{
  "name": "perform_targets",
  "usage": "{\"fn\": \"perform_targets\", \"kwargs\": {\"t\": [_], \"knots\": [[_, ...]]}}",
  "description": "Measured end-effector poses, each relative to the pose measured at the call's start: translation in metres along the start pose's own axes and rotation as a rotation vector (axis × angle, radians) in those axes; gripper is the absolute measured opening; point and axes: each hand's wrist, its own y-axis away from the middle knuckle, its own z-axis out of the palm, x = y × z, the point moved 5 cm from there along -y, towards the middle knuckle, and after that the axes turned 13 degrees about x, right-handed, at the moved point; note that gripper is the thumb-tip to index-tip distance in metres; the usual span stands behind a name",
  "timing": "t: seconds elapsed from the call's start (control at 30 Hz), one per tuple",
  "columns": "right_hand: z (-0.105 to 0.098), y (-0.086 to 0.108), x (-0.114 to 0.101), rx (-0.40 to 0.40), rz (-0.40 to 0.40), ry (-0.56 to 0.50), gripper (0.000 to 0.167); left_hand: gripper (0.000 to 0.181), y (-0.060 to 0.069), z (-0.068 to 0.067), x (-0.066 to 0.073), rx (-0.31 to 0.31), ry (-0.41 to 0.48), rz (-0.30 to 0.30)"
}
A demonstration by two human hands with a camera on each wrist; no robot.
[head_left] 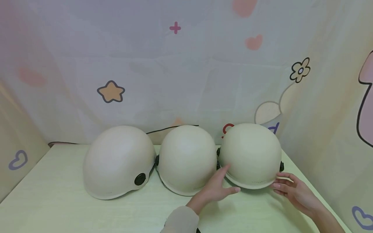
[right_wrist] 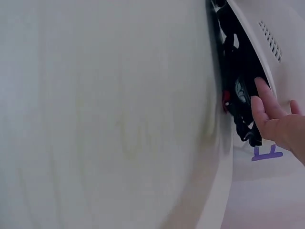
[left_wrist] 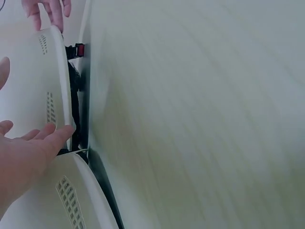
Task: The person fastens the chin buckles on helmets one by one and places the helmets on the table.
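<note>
Three off-white helmets stand in a row on the pale table. The right helmet (head_left: 250,155) lies between my two hands, its front rim raised a little above the table. My left hand (head_left: 217,187) is at its left side, fingers spread and thumb pointing right, in front of the middle helmet (head_left: 187,158). At the right helmet's right rim, my right hand (head_left: 294,191) has loosely bent fingers; contact is hard to tell. In the right wrist view, that hand's fingertips are at the rim beside black inner straps (right_wrist: 240,90). A dark strap with a red buckle (left_wrist: 80,50) shows under the rim.
The left helmet (head_left: 119,161) sits turned sideways, with a round black knob (head_left: 140,179) on its side. Bare pale tabletop (head_left: 52,194) extends to the left and front. A printed cloth (head_left: 186,71) hangs behind the table and along both sides.
</note>
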Motion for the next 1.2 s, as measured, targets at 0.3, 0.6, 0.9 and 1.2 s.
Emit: {"fn": "perform_targets", "kwargs": {"t": [0.3,0.6,0.9,1.2], "knots": [[0.018,-0.007,-0.013,0.026,-0.081,-0.027,0.035,0.079,-0.002,-0.002,0.000,-0.006,0.048,0.010],[0.026,-0.012,-0.023,0.060,-0.082,-0.127,0.035,0.084,-0.001,-0.001,0.002,-0.010,0.023,0.025],[0.029,-0.015,-0.024,0.108,-0.087,-0.119,0.037,0.084,0.000,-0.002,0.006,-0.039,0.030,0.033],[0.035,-0.019,-0.029,0.106,-0.141,-0.178,0.041,0.084,0.003,-0.004,0.007,-0.037,0.025,0.021]]}}
